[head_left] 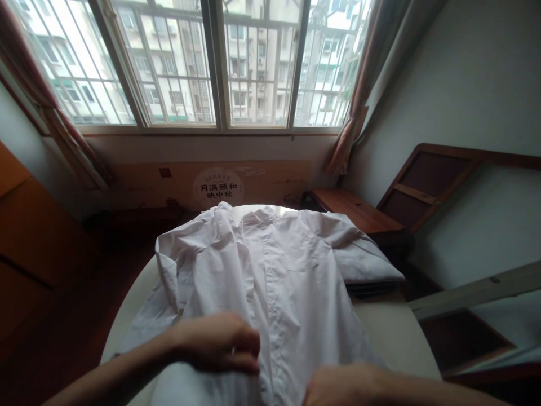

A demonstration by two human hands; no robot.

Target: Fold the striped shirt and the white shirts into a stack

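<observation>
Right hand (338, 384) at 5 o'clock, left hand (222, 341) at 7, curl over white shirt (291, 287); cannot tell if gripping.

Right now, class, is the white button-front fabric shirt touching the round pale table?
Touching: the head view shows the shirt lying spread across the table.

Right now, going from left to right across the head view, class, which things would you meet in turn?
Orange-brown cabinet, left hand, button strip of the white shirt, right hand, dark wood-framed panel.
</observation>
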